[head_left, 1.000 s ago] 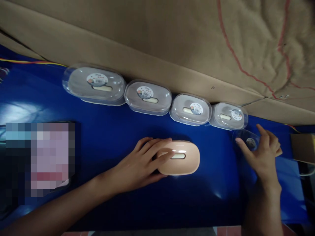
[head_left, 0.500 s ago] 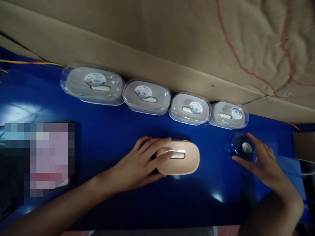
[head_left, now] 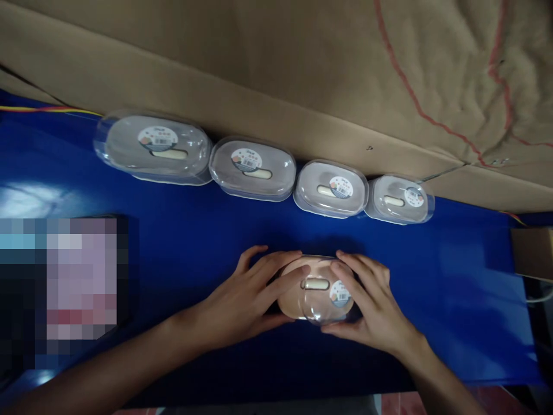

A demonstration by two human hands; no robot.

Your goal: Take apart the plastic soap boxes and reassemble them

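A peach-coloured oval box (head_left: 291,296) with a cream oblong piece on its top lies before me on the blue table. Wrapped round its left end is my left hand (head_left: 254,288), closed on it. My right hand (head_left: 367,302) grips a clear plastic cover (head_left: 318,311) that bears a round printed sticker. The cover overlaps the right part of the box, tilted a little; whether it is seated anywhere I cannot tell. Fingers of both hands hide the ends of the box.
Several grey oval boxes (head_left: 253,184) with clear covers and stickers stand in a row along the brown paper wall (head_left: 259,75). At the left lies a dark-edged object with a blurred-out surface (head_left: 82,276). A cardboard box (head_left: 533,253) is at the far right.
My right hand has brought the clear cover leftward from the right side of the table onto the peach box. My left hand keeps its hold on the box. The view has shifted slightly.
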